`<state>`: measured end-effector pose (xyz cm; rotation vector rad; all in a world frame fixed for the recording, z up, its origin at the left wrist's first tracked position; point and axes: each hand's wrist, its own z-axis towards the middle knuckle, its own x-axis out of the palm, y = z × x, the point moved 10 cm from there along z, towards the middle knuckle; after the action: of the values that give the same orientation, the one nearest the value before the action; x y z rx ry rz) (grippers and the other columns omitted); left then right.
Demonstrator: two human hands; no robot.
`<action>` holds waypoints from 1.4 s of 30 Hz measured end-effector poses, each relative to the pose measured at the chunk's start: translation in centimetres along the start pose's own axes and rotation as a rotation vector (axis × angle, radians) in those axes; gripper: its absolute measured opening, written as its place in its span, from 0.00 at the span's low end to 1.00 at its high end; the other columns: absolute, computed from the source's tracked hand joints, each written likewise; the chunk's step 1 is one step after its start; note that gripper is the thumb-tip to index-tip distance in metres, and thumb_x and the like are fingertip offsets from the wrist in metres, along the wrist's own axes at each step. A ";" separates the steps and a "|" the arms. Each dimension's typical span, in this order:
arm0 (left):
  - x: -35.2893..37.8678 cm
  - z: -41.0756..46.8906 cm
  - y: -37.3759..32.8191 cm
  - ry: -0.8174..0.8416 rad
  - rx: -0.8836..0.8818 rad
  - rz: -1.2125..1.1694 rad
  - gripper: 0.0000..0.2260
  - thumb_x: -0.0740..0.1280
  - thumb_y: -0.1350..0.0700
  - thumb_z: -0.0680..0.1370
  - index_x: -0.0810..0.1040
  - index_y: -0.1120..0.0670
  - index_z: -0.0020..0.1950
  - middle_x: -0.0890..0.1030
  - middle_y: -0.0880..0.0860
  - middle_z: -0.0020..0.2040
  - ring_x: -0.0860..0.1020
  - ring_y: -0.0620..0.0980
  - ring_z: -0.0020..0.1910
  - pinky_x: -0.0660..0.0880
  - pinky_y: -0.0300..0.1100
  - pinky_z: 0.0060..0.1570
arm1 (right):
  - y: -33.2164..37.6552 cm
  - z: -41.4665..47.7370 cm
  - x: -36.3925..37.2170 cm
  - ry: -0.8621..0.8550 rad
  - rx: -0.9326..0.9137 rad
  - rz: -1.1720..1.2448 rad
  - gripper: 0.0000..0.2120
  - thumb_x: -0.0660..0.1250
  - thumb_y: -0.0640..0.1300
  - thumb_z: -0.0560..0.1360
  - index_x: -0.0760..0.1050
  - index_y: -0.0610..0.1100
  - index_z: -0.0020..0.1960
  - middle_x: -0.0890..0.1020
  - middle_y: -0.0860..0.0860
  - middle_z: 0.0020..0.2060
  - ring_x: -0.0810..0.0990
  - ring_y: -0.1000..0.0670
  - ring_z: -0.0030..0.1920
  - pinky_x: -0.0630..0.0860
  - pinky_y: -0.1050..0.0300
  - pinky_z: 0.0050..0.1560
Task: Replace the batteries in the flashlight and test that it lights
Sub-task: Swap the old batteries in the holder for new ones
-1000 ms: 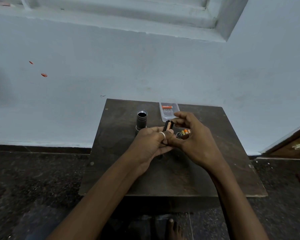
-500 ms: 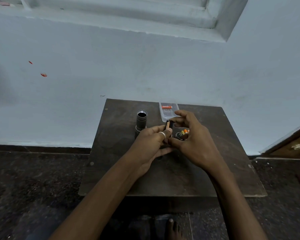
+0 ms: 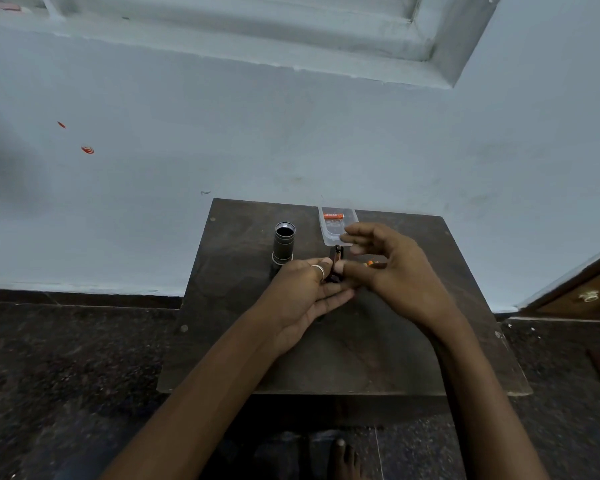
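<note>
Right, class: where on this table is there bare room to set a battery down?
Bare: the near half between the forearms, and the strip left of the flashlight body. Crowded: the far middle, around the clear tray, loose batteries, left hand and right hand.

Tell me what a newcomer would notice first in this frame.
Two hands meet over the middle of the dark table: the left hand pinches a small black battery holder, while the right hand hovers beside it with fingers loosely spread. Behind the left hand the flashlight body stands upright, and at the table's far edge a clear plastic tray holds an orange battery.
</note>
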<state>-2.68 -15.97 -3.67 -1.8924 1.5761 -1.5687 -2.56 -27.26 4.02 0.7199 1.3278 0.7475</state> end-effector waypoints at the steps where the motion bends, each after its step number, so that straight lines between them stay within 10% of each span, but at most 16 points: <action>1: 0.0 0.0 0.0 -0.013 -0.002 -0.015 0.12 0.56 0.61 0.85 0.77 0.65 0.56 0.85 0.59 0.46 0.86 0.50 0.44 0.83 0.41 0.41 | 0.1 0.6 -0.7 -0.036 0.001 -0.006 0.19 0.76 0.43 0.72 0.80 0.48 0.63 0.84 0.60 0.52 0.81 0.61 0.52 0.78 0.61 0.53; 14: -0.3 -0.6 0.1 -0.062 -0.046 -0.033 0.08 0.56 0.62 0.85 0.74 0.60 0.52 0.85 0.60 0.48 0.86 0.51 0.46 0.84 0.42 0.42 | -0.1 12.6 4.0 0.114 0.052 -0.845 0.13 0.65 0.39 0.76 0.82 0.47 0.59 0.81 0.43 0.57 0.80 0.40 0.55 0.78 0.50 0.50; 24: -0.2 -0.6 -0.1 -0.044 -0.044 -0.050 0.08 0.55 0.62 0.85 0.74 0.61 0.53 0.85 0.60 0.47 0.86 0.52 0.45 0.83 0.42 0.42 | -0.9 12.8 4.9 0.189 0.024 -0.956 0.13 0.63 0.36 0.75 0.81 0.41 0.56 0.82 0.41 0.53 0.78 0.39 0.56 0.77 0.52 0.49; 28: -0.1 -0.6 0.0 -0.032 -0.052 -0.053 0.09 0.56 0.62 0.85 0.74 0.62 0.56 0.85 0.60 0.48 0.86 0.53 0.48 0.83 0.42 0.42 | 0.7 12.2 2.1 0.014 0.009 -0.744 0.09 0.64 0.38 0.78 0.82 0.43 0.54 0.82 0.44 0.55 0.75 0.41 0.62 0.77 0.48 0.56; 35: -0.2 -0.4 0.0 -0.020 -0.039 -0.055 0.10 0.56 0.61 0.85 0.73 0.64 0.62 0.85 0.60 0.48 0.86 0.52 0.47 0.83 0.42 0.40 | 1.2 4.3 -3.6 -0.303 0.029 -0.182 0.03 0.68 0.44 0.78 0.76 0.51 0.50 0.83 0.56 0.38 0.82 0.58 0.41 0.70 0.66 0.38; 42: -0.1 0.1 0.0 0.022 0.016 0.004 0.09 0.57 0.61 0.85 0.77 0.55 0.56 0.84 0.58 0.55 0.85 0.50 0.51 0.83 0.42 0.44 | -1.8 -1.7 -3.8 -0.431 0.125 0.116 0.05 0.69 0.41 0.78 0.80 0.49 0.52 0.85 0.52 0.40 0.86 0.55 0.37 0.85 0.47 0.41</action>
<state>-2.58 -15.94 -3.76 -1.8685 1.5715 -1.6011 -4.45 -31.39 4.54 1.0024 0.9503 0.5632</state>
